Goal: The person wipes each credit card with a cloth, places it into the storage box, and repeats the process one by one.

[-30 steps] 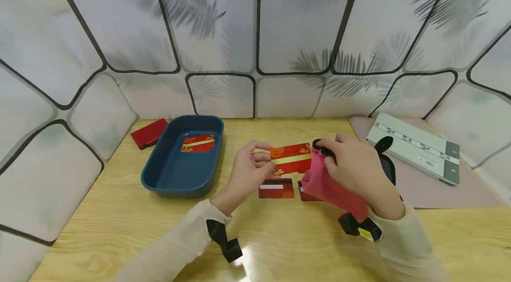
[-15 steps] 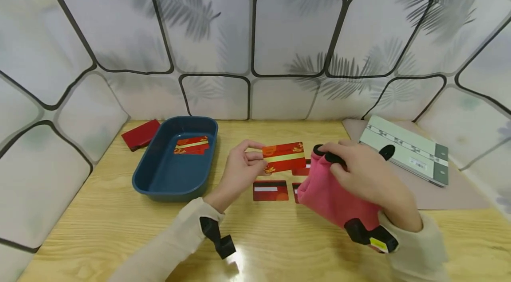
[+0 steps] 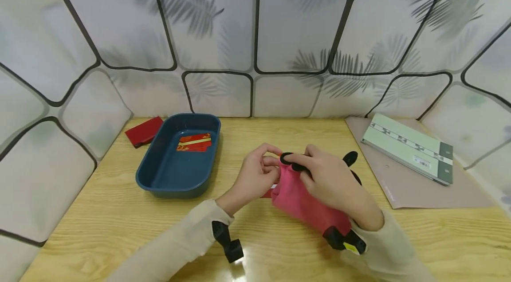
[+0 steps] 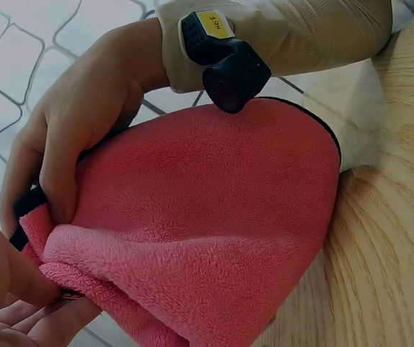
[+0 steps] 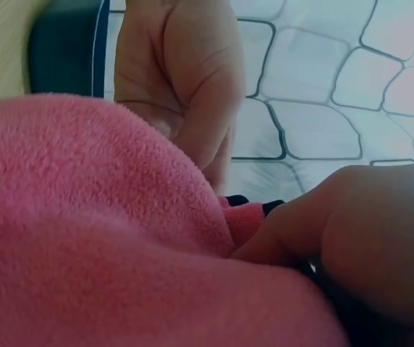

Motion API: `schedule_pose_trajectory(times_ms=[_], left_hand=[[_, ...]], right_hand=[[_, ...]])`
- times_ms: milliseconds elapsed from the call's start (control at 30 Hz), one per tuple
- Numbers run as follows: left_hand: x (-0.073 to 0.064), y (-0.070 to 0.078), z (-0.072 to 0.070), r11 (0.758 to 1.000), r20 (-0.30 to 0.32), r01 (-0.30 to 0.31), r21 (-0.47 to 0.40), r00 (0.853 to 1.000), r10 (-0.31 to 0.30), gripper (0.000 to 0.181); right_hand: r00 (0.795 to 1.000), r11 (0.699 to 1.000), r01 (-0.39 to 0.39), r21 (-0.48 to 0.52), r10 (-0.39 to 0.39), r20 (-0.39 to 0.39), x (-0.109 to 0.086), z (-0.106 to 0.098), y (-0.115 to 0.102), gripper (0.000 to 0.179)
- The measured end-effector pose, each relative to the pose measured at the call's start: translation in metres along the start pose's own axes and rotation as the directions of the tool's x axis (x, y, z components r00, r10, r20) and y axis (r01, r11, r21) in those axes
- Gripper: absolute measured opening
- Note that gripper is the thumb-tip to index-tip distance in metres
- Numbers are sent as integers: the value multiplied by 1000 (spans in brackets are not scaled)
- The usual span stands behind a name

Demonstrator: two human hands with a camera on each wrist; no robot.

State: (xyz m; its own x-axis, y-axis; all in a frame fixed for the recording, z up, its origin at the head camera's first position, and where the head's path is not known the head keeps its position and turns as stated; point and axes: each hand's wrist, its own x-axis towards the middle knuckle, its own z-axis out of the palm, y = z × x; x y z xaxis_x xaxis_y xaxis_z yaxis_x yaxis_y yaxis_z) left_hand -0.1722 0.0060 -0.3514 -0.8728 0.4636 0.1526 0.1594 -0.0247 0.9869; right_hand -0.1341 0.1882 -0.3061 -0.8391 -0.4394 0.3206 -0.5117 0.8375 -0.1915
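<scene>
My left hand pinches a red and gold card, now almost wholly covered by cloth; a thin dark sliver shows at its fingertips in the left wrist view. In my right hand is a fuzzy pink cloth with black edging, gripped at its folded top. The cloth's fold lies right at the left fingertips, and the rest of it hangs down toward the right wrist. Below the hands, part of a red card shows on the table. In the right wrist view the cloth fills the lower left.
A blue tray stands left of the hands with red and gold cards inside. Behind its left side lies a dark red wallet-like item. On the right, a pale green notebook rests on a pinkish-grey sheet.
My right hand has brought the cloth leftward onto the card in my left hand, hiding it. The cloth and hands now also cover most of the cards on the table.
</scene>
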Motion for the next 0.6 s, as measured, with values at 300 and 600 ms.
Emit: schedule_pose_trajectory(times_ms=[300,600], left_hand=[[-2,1,-1,1000,-18,29,11,999,-29,31],[-8,7,-13,997,-63,80,20,995,-79,32]], right_hand=[[999,1000,27,-17,-26,21,1,0,6,39],[997,1000,-26,-10,27,68,-3,-10,16,39]])
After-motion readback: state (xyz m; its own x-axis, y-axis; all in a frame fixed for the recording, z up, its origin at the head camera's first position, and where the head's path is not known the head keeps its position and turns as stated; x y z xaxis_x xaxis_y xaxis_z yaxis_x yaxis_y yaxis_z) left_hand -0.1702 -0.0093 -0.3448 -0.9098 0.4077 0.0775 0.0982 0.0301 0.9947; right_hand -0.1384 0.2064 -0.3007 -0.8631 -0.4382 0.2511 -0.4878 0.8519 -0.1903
